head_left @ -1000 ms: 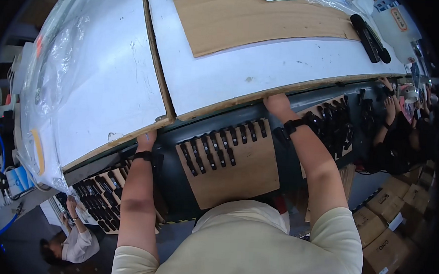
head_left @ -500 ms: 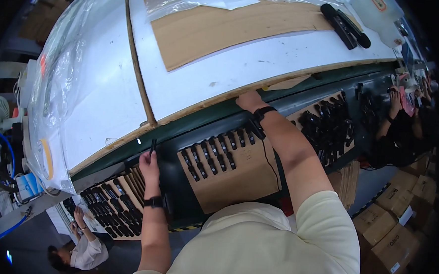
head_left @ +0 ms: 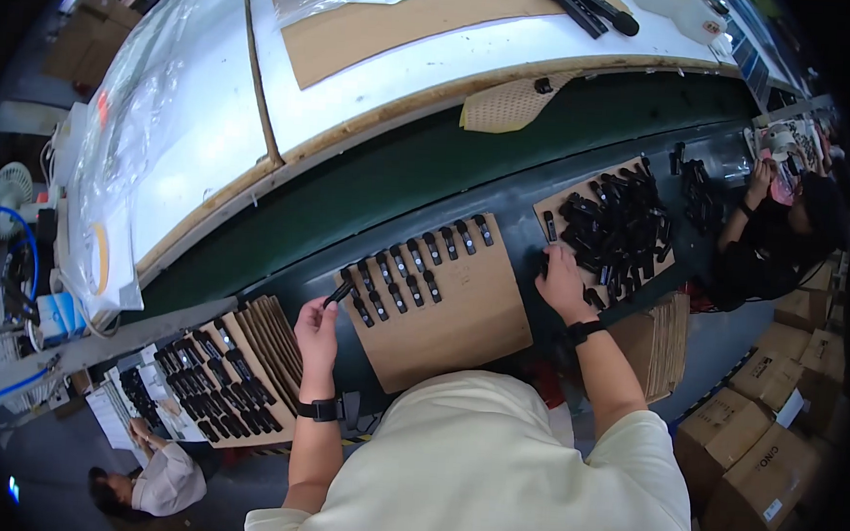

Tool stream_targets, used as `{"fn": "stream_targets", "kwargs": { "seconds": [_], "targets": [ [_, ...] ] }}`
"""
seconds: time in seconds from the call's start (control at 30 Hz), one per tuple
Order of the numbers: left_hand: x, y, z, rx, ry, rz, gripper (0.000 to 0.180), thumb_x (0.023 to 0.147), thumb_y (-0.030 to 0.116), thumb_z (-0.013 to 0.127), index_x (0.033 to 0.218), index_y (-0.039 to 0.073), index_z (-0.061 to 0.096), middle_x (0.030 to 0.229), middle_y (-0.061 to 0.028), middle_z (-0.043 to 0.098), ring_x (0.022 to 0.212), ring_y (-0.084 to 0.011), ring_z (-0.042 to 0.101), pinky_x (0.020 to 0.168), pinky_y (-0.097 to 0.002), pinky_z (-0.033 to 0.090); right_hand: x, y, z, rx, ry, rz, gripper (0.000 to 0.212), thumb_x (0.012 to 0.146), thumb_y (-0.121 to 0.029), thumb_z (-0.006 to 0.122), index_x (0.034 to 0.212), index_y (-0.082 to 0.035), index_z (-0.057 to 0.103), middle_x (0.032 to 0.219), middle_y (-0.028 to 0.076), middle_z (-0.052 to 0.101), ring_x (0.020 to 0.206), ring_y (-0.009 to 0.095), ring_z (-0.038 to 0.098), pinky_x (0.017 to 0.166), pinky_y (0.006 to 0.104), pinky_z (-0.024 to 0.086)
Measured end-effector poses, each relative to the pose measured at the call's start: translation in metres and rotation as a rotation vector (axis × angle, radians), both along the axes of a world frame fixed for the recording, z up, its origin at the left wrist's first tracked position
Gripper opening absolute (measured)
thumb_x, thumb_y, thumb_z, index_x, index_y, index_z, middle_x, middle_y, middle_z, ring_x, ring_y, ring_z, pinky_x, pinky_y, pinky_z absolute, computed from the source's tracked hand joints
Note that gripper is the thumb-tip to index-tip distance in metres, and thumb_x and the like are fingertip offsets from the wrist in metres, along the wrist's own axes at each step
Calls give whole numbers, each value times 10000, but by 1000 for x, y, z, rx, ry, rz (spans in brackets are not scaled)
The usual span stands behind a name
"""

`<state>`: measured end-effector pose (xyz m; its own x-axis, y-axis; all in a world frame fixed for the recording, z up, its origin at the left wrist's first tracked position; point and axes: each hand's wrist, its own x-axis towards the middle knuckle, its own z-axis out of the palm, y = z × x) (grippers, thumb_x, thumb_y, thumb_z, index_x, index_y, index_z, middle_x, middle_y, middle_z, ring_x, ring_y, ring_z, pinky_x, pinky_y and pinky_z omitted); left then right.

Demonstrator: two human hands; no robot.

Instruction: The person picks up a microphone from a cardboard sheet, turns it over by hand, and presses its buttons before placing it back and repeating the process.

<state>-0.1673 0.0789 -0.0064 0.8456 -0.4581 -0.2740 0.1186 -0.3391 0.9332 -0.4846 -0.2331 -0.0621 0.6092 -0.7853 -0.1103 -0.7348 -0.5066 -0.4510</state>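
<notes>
My left hand (head_left: 317, 332) is closed around a small black stick-shaped device (head_left: 339, 295), held tilted at the left edge of the middle cardboard sheet (head_left: 455, 334). On that sheet, several like devices (head_left: 416, 255) lie in neat rows along the far side. To the right, my right hand (head_left: 563, 280) is at the near-left edge of a heaped pile of black devices (head_left: 614, 227) on another cardboard sheet. Its fingers are bent together, with a dark piece beside the fingertips that I cannot make out well. One device (head_left: 550, 226) lies just beyond these fingers.
Ahead rises a white-topped table (head_left: 357, 98) with a wooden edge. Left of me, more devices (head_left: 217, 389) fill a cardboard sheet beside stacked sheets (head_left: 272, 334). Co-workers sit at far right (head_left: 782, 236) and lower left (head_left: 169, 478). Cartons (head_left: 751, 465) stand at right.
My right hand has come from the white table's edge back to the pile on the right. My left hand, still holding the device, has moved nearer me, to the middle sheet's edge. The view has shifted.
</notes>
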Motion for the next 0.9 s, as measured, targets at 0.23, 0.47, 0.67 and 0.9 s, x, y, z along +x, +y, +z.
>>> {"fn": "stream_targets", "kwargs": {
  "seconds": [0.23,0.47,0.67,0.9],
  "targets": [
    [-46,-21,71,-65,-55,-117,175,896,63,661,1060,12,628,892,4,620,766,-63,543,733,-200,450,-23,11,3,-96,84,-60,464,730,-50,684,1160,-40,512,1104,186,541,1069,385,519,881,456,467],
    [-87,-30,151,-157,-457,-340,236,801,22,716,1026,20,647,968,-101,643,896,-197,617,811,-309,493,38,55,117,395,-561,29,465,788,-26,696,1215,-29,512,1025,117,596,938,253,591,868,340,478],
    [-109,-21,185,-309,-649,-452,256,777,24,733,1017,21,645,1001,-126,642,915,-264,620,815,-350,501,71,118,233,489,-827,544,416,782,4,715,1165,-10,553,1042,123,623,913,212,596,826,313,483],
    [-120,-5,195,-343,-668,-458,287,762,40,757,1021,1,639,960,-123,648,892,-257,623,809,-342,499,68,133,242,304,-906,719,334,759,-6,741,1070,-3,620,935,125,653,830,244,609,753,322,482]
  ]
}}
